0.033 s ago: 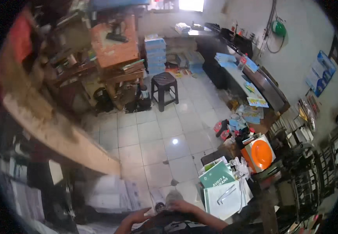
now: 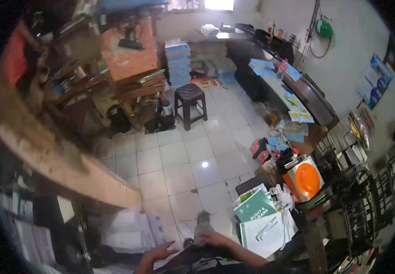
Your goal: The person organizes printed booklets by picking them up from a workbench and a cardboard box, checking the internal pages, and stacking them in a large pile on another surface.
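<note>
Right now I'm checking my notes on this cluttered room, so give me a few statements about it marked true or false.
1. A dark plastic stool stands on the tiled floor. True.
2. The left hand grips the green book. False: the green book lies on a pile at the person's right, and no hand touches it; the left hand rests open near stacked white papers.
3. An orange round lid sits right of the green book. True.
4. The right hand holds a pen. False: it holds no pen. It lies by a blurred grey thing, and I cannot tell if it grips that.
5. The stool lies tipped over. False: it stands upright.
</note>
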Tool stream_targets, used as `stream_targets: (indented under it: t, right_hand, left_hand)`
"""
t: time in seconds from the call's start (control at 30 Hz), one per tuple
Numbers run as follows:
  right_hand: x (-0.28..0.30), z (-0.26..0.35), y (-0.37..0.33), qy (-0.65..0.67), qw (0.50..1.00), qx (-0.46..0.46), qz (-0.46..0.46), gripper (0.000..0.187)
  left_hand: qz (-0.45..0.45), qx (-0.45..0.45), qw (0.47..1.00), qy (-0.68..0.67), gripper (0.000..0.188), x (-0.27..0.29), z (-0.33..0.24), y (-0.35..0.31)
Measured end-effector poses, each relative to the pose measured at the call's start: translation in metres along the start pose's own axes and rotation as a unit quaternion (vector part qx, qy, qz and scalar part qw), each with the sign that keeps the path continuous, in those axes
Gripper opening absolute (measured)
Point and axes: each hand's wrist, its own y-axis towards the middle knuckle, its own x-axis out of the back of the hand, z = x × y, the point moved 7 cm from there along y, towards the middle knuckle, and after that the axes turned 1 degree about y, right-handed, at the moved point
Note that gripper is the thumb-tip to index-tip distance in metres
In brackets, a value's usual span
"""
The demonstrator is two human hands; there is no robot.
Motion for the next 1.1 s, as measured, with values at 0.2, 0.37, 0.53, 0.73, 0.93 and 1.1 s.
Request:
stream_targets:
  t: [0.2, 0.37, 0.53, 0.73, 0.93, 1.1]
  right_hand:
    - [0.201, 0.023, 0.103, 0.05, 0.982, -0.062, -0.169, 0.046]
    - [0.387, 0.04, 0.212, -0.034, 0.967, -0.099, -0.23, 0.045]
    - [0.55, 0.05, 0.283, -0.037, 0.949, -0.022, -0.312, 0.048]
    - [0.648, -0.132, 0.268, 0.04, 0.868, -0.337, -0.362, 0.048]
    - [0.641, -0.224, 0.264, 0.116, 0.823, -0.43, -0.352, 0.032]
    - [0.654, -0.307, 0.297, -0.089, 0.897, -0.368, -0.227, 0.037]
  left_hand:
    - [-0.151, 0.082, 0.983, 0.061, 0.071, 0.195, 0.065, 0.112]
    - [-0.14, 0.185, 0.972, 0.034, 0.046, 0.322, 0.055, 0.151]
    - [-0.137, 0.202, 0.97, -0.007, 0.046, 0.432, 0.035, 0.224]
    - [-0.206, -0.109, 0.967, 0.105, 0.047, 0.606, -0.034, 0.362]
    - [-0.121, 0.121, 0.963, 0.21, 0.067, 0.796, -0.228, 0.626]
    - [-0.12, -0.001, 0.984, 0.131, 0.061, 0.829, -0.514, 0.774]
